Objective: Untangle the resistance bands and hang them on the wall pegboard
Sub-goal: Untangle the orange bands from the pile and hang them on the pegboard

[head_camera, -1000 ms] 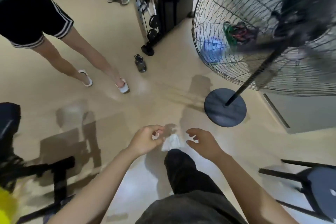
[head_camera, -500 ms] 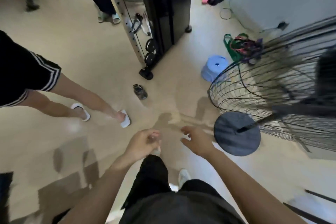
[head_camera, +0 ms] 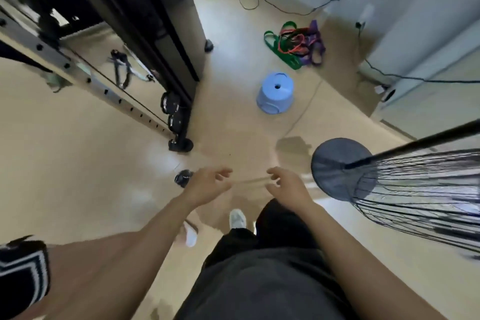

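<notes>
A tangled heap of resistance bands point(head_camera: 294, 44), green, red, black and purple, lies on the floor by the far wall. My left hand point(head_camera: 207, 184) and my right hand point(head_camera: 287, 184) hover in front of me at waist height, well short of the heap. The fingers of both hands are loosely curled and hold nothing. No pegboard is in view.
A blue plastic stool point(head_camera: 275, 93) stands between me and the bands. A standing fan's round base point(head_camera: 342, 167) and wire cage point(head_camera: 426, 195) are close on my right. A black cable machine point(head_camera: 145, 41) rises on the left. A person's leg point(head_camera: 78, 275) is near left. Cables point(head_camera: 275, 6) trail along the wall.
I have walked forward past the fan, so the stool and the bands are nearer and more central. My hands have drifted slightly apart; the left one has loosened.
</notes>
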### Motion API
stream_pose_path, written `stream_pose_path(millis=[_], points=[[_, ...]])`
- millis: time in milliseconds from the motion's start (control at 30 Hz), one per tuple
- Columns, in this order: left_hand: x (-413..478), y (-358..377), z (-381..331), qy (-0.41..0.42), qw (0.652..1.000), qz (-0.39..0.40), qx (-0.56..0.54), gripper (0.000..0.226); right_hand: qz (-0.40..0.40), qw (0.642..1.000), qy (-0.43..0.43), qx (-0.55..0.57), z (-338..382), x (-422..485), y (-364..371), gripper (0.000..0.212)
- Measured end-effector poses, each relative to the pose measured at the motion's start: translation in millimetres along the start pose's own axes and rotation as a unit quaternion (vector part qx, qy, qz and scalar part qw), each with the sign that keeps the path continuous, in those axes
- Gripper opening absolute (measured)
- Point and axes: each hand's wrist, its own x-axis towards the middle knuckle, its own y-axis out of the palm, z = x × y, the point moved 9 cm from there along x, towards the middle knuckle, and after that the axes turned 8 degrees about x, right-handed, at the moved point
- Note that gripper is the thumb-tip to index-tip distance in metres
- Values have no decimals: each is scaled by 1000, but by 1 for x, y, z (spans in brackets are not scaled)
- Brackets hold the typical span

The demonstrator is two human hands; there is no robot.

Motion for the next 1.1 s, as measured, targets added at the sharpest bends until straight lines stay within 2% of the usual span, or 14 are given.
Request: stream_pose_path(millis=[133,267,467,600,833,1100], points=[[79,-42,-27,63,994,66,64,38,-76,994,61,50,11,46,-30,42],[170,-81,-56,111,978,104,140,54,-126,982,102,100,22,102,-56,38],[281,-146,-93,135,975,121,125,37,-157,973,116,121,56,199,-103,40],[332,-188,-96,126,977,126,114,38,-152,977,122,91,93,257,-143,41],[450,-257,-97,111,982,136,64,33,-146,970,152,120,132,376,-194,40],[591,-299,-147,163,950,224,142,36,-158,954,216,134,161,470,-267,43]])
